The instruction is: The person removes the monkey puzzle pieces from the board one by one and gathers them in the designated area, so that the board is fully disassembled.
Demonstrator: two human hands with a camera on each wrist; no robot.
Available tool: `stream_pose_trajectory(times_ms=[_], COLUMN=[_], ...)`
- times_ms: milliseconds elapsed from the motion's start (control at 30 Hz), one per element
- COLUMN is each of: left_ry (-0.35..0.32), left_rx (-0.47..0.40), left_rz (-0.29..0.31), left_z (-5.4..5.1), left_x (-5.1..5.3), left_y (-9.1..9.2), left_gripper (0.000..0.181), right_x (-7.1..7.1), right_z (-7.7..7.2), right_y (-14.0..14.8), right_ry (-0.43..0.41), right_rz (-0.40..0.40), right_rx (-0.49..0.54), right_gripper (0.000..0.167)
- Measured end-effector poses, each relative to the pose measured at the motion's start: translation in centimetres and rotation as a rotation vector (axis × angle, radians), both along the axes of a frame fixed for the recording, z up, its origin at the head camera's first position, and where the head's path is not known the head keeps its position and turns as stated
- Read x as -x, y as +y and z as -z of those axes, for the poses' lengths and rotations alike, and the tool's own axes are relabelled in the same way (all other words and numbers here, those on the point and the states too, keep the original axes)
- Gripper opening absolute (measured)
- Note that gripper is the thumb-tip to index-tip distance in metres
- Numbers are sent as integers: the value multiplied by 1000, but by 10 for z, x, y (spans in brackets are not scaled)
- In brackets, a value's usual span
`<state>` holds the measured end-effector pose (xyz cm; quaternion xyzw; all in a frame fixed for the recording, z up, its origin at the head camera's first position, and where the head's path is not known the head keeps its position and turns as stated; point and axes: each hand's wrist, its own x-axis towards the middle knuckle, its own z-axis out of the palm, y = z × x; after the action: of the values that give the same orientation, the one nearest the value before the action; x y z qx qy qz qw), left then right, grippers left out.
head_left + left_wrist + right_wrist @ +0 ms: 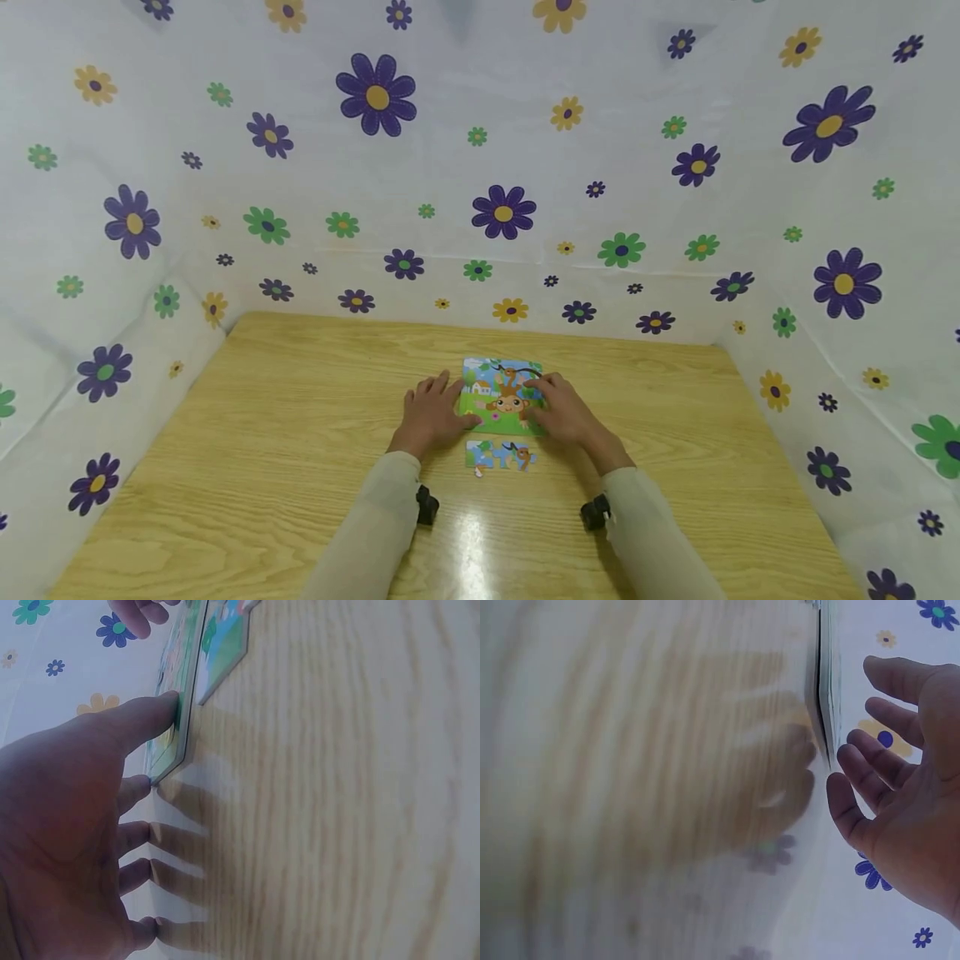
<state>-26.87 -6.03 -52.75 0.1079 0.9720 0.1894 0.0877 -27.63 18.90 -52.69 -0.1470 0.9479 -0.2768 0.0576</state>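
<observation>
A square jigsaw puzzle board (491,400) with a monkey hanging from a branch lies on the table. My left hand (435,414) rests at its left edge. In the left wrist view, the left thumb (150,720) presses on top of the puzzle board (166,746) near a corner, while the other fingers reach down to the table. Over the board's right side is my right hand (566,410); in the right wrist view that hand (900,772) appears raised off the table, fingers spread and loosely bent, holding nothing visible. Several jigsaw pieces (480,454) lie just below the board.
The wooden table (300,417) stretches out around the puzzle. White cloth with flowers (450,167) walls it at the back and both sides. Each wrist carries a small black camera (427,506). A glare spot shines near the front.
</observation>
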Motion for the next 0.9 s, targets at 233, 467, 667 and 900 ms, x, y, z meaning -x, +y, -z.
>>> stream_pose_trajectory(times_ms=[233,467,667,900], left_ry=[-10,-10,-14,-13], left_rx=[16,1,16,8], left_rz=[-1,-6,-13,-7], left_z=[-1,-1,0,-2], left_x=[-1,-1,0,1], left_y=[1,0,-1,0], left_gripper=[78,78,79,78], right_x=[10,21,29,37], right_z=[4,3,0,-1], right_y=[1,0,-5,-11], right_ry=[1,-7,-53,-111], right_rz=[-25,-38,-35,35], right_rx=[-8,-31,-45,-39], right_gripper=[42,38,34,34])
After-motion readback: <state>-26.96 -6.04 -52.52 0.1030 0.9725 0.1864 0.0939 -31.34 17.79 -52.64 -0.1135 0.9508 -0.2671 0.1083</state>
